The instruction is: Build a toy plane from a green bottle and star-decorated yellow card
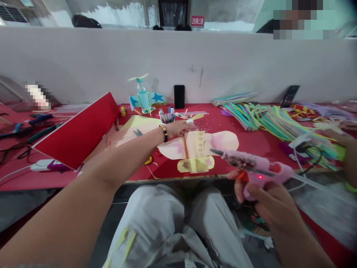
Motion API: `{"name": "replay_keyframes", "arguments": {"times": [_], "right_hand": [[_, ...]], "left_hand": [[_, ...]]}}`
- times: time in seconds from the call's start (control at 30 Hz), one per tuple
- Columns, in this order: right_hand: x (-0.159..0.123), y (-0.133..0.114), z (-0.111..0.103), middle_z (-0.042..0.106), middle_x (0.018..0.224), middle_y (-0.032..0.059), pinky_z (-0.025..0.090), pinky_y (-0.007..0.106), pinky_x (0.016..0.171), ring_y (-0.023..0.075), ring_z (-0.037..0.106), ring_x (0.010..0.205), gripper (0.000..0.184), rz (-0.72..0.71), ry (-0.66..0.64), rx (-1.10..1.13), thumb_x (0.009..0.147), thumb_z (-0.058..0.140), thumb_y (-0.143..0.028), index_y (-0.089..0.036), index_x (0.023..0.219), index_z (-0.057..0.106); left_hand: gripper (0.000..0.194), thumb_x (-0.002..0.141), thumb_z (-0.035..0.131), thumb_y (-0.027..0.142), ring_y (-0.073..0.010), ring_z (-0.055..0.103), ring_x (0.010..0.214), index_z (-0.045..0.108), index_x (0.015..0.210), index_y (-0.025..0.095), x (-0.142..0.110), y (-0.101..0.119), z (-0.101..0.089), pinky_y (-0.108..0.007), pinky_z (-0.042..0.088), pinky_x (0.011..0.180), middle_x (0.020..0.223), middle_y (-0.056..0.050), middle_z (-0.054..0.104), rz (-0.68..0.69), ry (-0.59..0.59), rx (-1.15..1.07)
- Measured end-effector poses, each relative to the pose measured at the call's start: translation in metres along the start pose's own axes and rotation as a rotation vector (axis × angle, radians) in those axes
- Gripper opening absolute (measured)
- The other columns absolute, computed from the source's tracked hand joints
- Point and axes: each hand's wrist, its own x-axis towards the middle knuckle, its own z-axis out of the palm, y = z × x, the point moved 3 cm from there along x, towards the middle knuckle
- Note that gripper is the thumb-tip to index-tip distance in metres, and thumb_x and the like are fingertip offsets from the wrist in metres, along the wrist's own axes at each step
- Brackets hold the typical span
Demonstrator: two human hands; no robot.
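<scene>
A craft airplane [195, 145], apparently a bottle wrapped in peach paper, lies on the table in front of me. It has wide peach wings, a yellow strip of windows and a yellow tail with stars. My left hand [178, 128] reaches over its far end, fingers curled at the neck beside a white cap [190, 121]; the fingertips are partly hidden. In my right hand [262, 193] is a pink glue gun [251, 162], its red light lit and a clear glue stick out the back. The nozzle points left, near the right wing.
A finished blue bottle airplane [144, 100] and a phone [179, 96] stand against the partition. Markers [167, 116] are behind my left hand. Coloured strips [290, 126] pile at right, near another person's arm [350, 152]. A red board [83, 130] leans at left.
</scene>
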Motion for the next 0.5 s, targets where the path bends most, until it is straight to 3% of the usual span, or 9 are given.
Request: {"name": "replay_keyframes", "arguments": {"times": [0.17, 0.3, 0.4, 0.5], "right_hand": [[0.045, 0.018, 0.0, 0.065, 0.063, 0.0017, 0.043, 0.029, 0.056, 0.0141, 0.054, 0.052, 0.02, 0.022, 0.131, 0.118, 0.085, 0.063, -0.037, -0.019, 0.088, 0.069], [0.068, 0.032, -0.016, 0.065, 0.063, -0.0001, 0.042, 0.024, 0.046, 0.0119, 0.053, 0.048, 0.024, 0.043, 0.258, 0.182, 0.08, 0.067, -0.039, -0.019, 0.094, 0.066], [0.084, 0.043, -0.044, 0.064, 0.059, -0.0013, 0.045, 0.022, 0.043, 0.0113, 0.056, 0.047, 0.027, 0.119, 0.4, 0.135, 0.065, 0.078, -0.032, -0.018, 0.084, 0.064], [0.101, 0.055, -0.071, 0.062, 0.051, -0.001, 0.045, 0.021, 0.038, 0.011, 0.055, 0.041, 0.026, 0.162, 0.497, 0.102, 0.053, 0.081, -0.023, -0.015, 0.068, 0.062]], "left_hand": [[0.036, 0.069, 0.076, 0.048, -0.0207, 0.065, 0.072, 0.071, 0.084, 0.015, 0.011, 0.003, -0.011, -0.033, 0.051, 0.07, 0.079, -0.009, 0.07, -0.094, -0.041, 0.215], [0.025, 0.059, 0.084, 0.034, -0.0232, 0.063, 0.074, 0.071, 0.071, 0.016, -0.003, 0.034, -0.036, -0.035, 0.049, 0.078, 0.061, -0.003, 0.064, -0.027, 0.056, 0.423], [0.026, 0.069, 0.077, 0.036, -0.024, 0.062, 0.091, 0.073, 0.086, 0.018, -0.056, 0.071, -0.053, -0.035, 0.045, 0.088, 0.08, -0.003, 0.068, 0.132, 0.193, 0.508], [0.021, 0.082, 0.063, 0.039, -0.0214, 0.063, 0.092, 0.072, 0.094, 0.024, -0.134, 0.087, -0.038, -0.032, 0.047, 0.083, 0.091, -0.002, 0.069, 0.28, 0.212, 0.534]]}}
